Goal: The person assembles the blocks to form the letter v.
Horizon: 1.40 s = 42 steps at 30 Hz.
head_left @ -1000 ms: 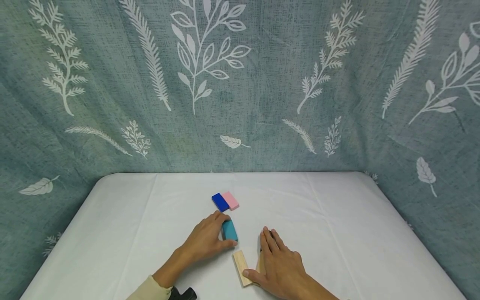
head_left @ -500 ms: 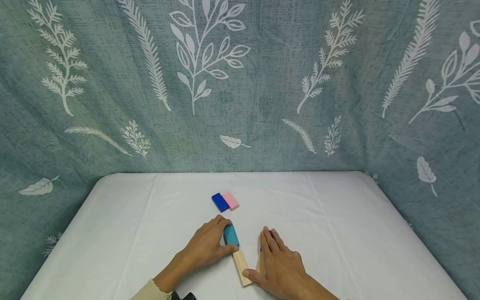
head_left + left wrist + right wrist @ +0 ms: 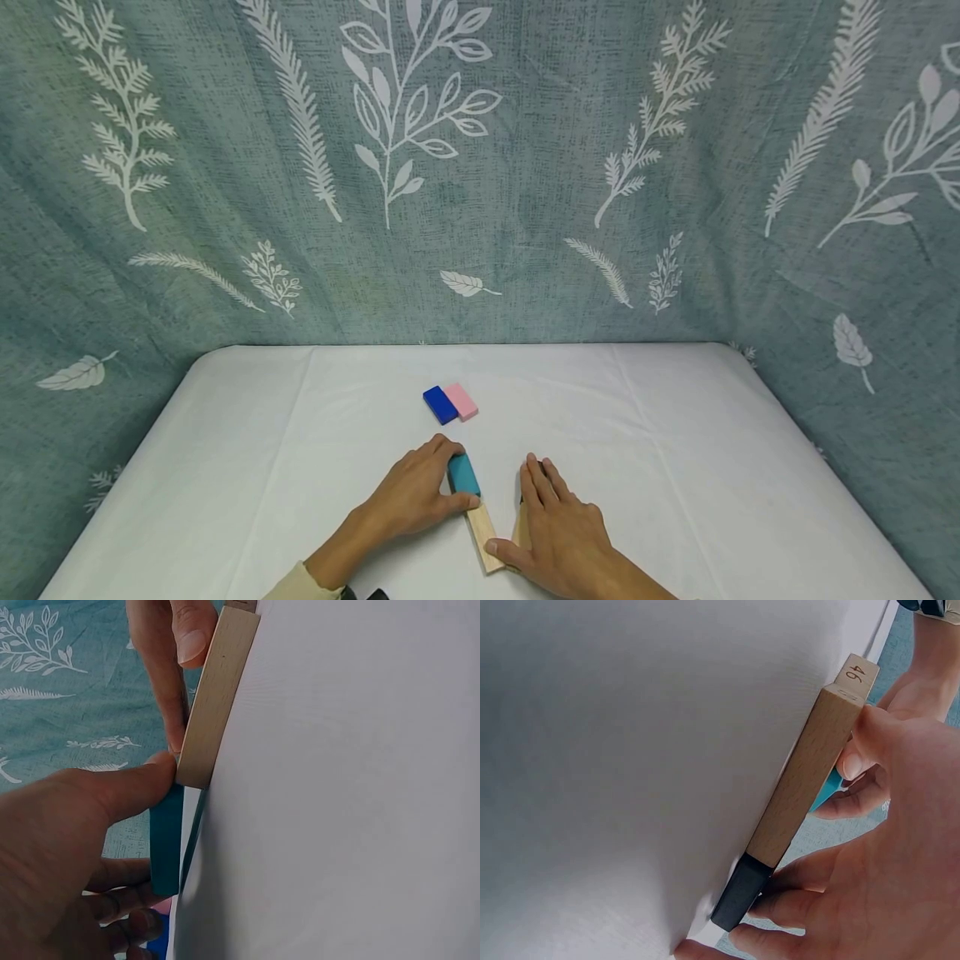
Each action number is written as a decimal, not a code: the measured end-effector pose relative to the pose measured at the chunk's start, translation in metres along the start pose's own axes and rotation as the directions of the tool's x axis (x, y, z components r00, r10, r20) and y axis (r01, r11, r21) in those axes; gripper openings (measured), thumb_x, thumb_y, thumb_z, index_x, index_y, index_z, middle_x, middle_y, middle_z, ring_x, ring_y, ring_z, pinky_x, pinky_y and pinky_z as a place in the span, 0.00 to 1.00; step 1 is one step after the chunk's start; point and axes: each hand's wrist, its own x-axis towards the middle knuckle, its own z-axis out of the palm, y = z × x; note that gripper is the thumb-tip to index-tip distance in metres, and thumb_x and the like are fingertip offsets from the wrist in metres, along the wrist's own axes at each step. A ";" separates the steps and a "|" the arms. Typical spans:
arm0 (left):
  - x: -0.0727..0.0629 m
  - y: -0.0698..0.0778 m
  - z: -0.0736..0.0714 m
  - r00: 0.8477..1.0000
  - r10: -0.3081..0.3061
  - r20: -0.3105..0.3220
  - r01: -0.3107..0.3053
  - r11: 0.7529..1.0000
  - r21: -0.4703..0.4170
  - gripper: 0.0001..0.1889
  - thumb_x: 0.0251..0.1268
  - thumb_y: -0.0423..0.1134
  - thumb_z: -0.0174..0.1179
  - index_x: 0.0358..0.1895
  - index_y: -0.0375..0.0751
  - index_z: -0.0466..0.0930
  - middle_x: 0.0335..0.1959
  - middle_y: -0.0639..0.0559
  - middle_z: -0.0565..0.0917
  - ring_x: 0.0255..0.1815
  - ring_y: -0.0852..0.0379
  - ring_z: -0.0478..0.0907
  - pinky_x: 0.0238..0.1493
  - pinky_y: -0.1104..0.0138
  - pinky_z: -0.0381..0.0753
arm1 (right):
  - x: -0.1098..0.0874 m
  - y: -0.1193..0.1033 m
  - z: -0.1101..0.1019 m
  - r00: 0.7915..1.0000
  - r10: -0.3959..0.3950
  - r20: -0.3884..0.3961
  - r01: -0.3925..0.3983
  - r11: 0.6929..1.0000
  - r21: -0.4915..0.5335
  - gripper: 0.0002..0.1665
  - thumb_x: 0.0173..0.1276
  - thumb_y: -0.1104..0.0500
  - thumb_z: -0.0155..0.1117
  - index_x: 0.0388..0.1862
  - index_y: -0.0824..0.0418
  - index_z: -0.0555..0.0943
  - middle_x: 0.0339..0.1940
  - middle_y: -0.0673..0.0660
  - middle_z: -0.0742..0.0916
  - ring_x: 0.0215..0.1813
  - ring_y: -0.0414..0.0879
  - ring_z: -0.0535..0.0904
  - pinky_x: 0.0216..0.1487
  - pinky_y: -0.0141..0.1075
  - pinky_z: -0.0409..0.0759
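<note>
My left hand (image 3: pixel 416 490) pinches a teal block (image 3: pixel 464 475) between thumb and fingers. The near end of that block meets the far end of a pale wooden block (image 3: pixel 483 537); in the left wrist view, the teal block (image 3: pixel 166 844) lines up just beyond the wooden one (image 3: pixel 217 697). My right hand (image 3: pixel 558 529) lies with straight fingers over a second wooden block (image 3: pixel 521 529), its thumb on the pale block's near end. In the right wrist view, this wooden block (image 3: pixel 806 776) runs into a black block (image 3: pixel 742 892), and a block end marked 46 (image 3: pixel 857 673) shows behind it.
A blue block (image 3: pixel 440 405) and a pink block (image 3: pixel 461 402) lie side by side farther back on the white-covered table (image 3: pixel 300 467). A leaf-patterned green-blue curtain (image 3: pixel 525 275) hangs behind the table.
My left hand has drawn the teal block toward me and slightly right, closing its gap to the pale wooden block. My right hand stays in place.
</note>
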 end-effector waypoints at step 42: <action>-0.004 0.004 0.002 1.000 0.006 0.008 -0.006 1.000 0.023 0.37 0.60 0.64 0.67 0.61 0.38 0.76 0.54 0.50 0.77 0.47 0.58 0.76 0.53 0.54 0.78 | -0.002 0.000 0.001 1.000 -0.001 -0.007 0.001 1.000 0.005 0.70 0.59 0.14 0.46 0.80 0.66 0.58 0.82 0.61 0.59 0.81 0.57 0.53 0.50 0.65 0.78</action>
